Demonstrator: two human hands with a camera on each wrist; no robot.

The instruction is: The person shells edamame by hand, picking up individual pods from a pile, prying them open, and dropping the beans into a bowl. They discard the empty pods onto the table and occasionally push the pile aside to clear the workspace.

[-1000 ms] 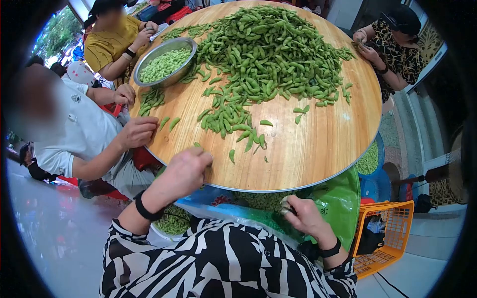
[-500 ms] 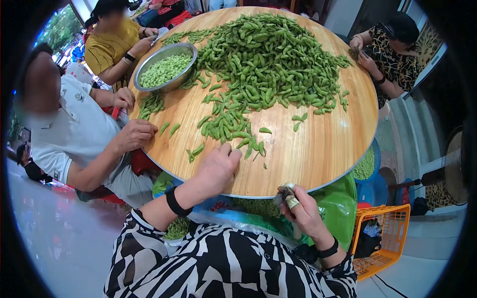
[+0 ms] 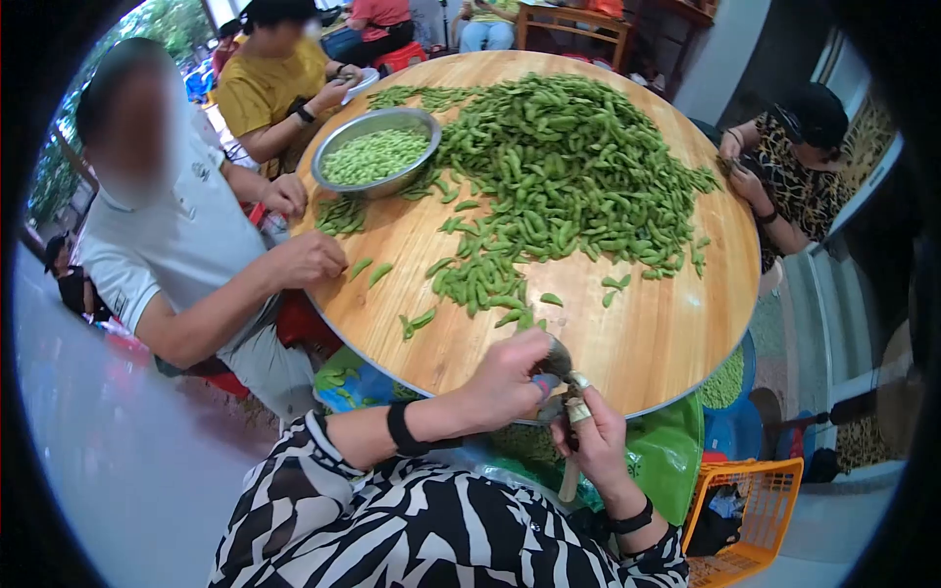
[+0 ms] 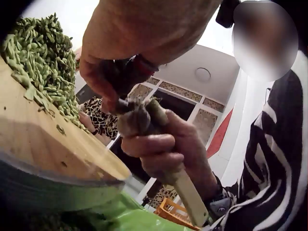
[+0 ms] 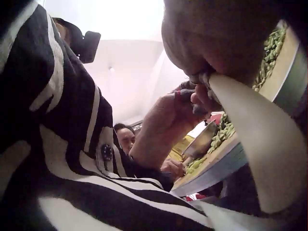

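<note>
In the head view, my left hand [image 3: 495,387] is bent over at the table's near edge, its fingertips against my right hand [image 3: 600,441]. Dark, greyish material shows at the fingertips; whether the left fingers pinch anything is unclear. My right hand grips a tool with a long pale handle [image 4: 190,195], which sticks out below the fist; its working end is hidden between the hands. Pale wrappings cover some right fingers. Green pods [image 3: 480,279] lie just beyond the hands, spreading from a large heap [image 3: 569,167] on the round wooden table [image 3: 676,333].
A metal bowl [image 3: 377,157] of shelled beans stands at the left of the table. People sit at the left and right edges. Below are a green bag [image 3: 667,461], an orange crate [image 3: 750,510] and a blue basin of beans [image 3: 723,382].
My left hand has moved from the table's near-left edge past the small pods to my right hand. My right hand has risen to the table edge. The head view has tilted up.
</note>
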